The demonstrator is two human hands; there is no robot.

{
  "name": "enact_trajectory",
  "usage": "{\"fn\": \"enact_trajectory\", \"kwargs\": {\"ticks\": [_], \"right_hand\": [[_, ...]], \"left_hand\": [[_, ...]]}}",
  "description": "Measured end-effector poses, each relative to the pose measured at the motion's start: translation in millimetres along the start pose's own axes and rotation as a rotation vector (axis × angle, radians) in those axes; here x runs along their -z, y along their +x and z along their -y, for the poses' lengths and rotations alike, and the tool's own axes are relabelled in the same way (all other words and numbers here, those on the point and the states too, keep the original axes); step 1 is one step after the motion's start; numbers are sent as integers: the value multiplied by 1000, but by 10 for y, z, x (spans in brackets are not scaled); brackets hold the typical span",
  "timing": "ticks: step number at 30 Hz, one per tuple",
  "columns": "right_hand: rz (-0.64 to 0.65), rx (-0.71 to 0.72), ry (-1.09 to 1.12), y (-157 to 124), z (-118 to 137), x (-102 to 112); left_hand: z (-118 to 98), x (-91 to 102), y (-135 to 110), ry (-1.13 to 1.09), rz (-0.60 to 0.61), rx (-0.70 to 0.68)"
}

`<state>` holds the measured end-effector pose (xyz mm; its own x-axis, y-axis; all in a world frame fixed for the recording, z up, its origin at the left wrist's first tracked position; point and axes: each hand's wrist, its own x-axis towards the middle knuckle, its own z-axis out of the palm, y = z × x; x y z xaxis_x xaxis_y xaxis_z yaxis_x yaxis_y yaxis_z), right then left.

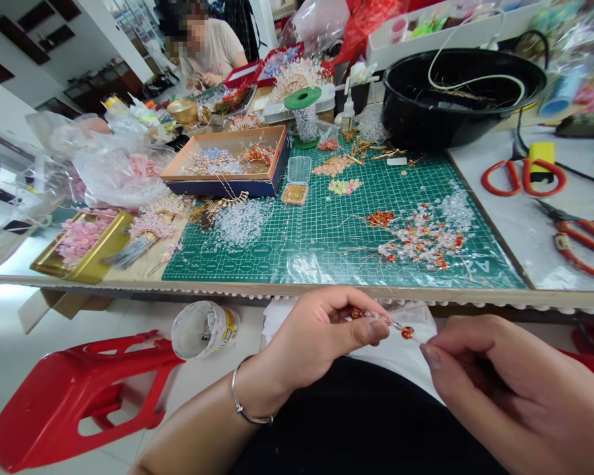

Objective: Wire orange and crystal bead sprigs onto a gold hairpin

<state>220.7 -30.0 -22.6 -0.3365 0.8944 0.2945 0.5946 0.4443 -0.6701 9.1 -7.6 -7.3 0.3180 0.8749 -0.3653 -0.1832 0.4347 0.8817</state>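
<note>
Just in front of the table edge, my left hand (334,330) pinches a beaded wire spray (387,320) with clear and amber-orange beads. An orange bead (406,332) sticks out past the left thumb, toward the right hand. My right hand (505,376) is closed, thumb and forefinger pressed together on the thin wire end beside that bead; the wire itself is barely visible. On the green cutting mat (307,257) beyond lie finished-looking sprays of clear and orange beads (423,241) and a small heap of orange beads (380,218).
Clear beads (242,223), a small bead box (295,193), a cardboard tray (228,161) and a green wire spool (304,119) stand on the table. Red-handled pliers (581,241) and scissors (525,177) lie right, near a black basin (455,99). A red stool (44,402) is below left; another person (210,49) sits opposite.
</note>
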Motion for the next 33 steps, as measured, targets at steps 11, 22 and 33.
{"fn": "enact_trajectory", "kwargs": {"ticks": [11, 22, 33], "right_hand": [[-62, 71, -29, 42, 6, -30], [-35, 90, -23, 147, 43, -66], [-64, 35, 10, 86, 17, -53]], "left_hand": [[16, -16, -1, 13, 15, 30], [23, -35, 14, 15, -19, -19], [-37, 16, -22, 145, -18, -30]]}}
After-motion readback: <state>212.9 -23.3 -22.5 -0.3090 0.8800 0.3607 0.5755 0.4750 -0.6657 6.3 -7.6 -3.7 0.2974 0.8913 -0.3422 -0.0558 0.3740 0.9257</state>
